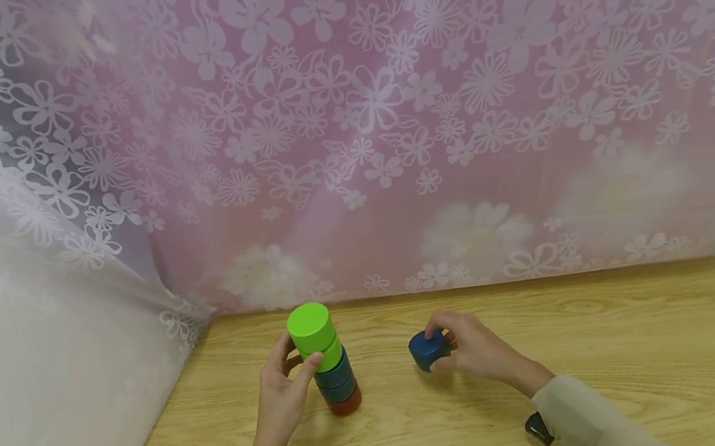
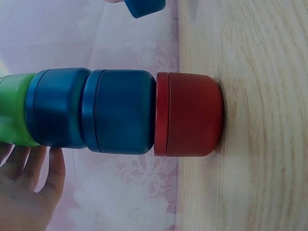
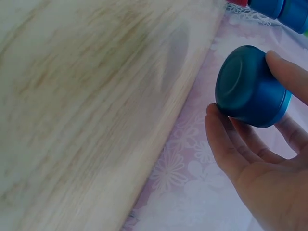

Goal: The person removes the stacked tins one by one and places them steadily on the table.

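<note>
A column of small round lidded tins stands upright in the head view. Its base is a red tin [image 1: 346, 403], which rests on the table in the left wrist view. Above it come two blue tins [image 2: 120, 111], then two green tins [image 1: 312, 324] at the top. My left hand [image 1: 281, 395] grips the green part of the column from the left, thumb in front and fingers behind. To the right, my right hand [image 1: 480, 347] holds another blue tin [image 3: 250, 89] between thumb and fingers. That tin is raised off the table, its bottom showing in the right wrist view.
The wooden table [image 1: 591, 350] runs back to a pink floral curtain [image 1: 426, 128]. A white sheet [image 1: 35, 340] hangs along the left side. Dark wrist-worn devices [image 1: 538, 429] sit at both cuffs.
</note>
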Motion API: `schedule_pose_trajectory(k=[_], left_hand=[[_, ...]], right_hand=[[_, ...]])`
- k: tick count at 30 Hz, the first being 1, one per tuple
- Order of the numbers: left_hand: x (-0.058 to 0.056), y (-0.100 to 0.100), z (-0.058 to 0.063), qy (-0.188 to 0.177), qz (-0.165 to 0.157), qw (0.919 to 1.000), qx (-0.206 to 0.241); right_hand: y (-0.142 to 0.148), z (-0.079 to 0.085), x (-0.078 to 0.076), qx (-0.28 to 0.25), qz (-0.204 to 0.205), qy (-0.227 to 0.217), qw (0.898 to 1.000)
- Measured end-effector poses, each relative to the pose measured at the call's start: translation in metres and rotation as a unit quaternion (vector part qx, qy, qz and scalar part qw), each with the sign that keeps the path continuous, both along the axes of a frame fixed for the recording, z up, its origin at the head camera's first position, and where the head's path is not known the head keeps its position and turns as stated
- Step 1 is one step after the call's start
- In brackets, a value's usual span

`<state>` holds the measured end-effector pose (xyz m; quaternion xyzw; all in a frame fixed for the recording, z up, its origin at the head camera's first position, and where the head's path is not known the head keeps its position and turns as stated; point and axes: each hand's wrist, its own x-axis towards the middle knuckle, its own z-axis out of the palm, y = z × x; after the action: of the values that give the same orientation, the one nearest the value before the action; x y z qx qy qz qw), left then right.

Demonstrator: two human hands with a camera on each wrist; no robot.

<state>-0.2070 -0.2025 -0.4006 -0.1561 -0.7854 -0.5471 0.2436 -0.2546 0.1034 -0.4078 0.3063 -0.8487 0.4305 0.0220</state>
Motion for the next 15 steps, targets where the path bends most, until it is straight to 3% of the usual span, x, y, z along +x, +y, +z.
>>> schedule_pose_trajectory(k=[15], left_hand=[[-0.0001,0.0,0.0002,0.013,0.0,0.9999,-0.008]], right_hand=[[0.0013,-0.0093,-0.0032,0.051,0.01,-0.044,0.998]])
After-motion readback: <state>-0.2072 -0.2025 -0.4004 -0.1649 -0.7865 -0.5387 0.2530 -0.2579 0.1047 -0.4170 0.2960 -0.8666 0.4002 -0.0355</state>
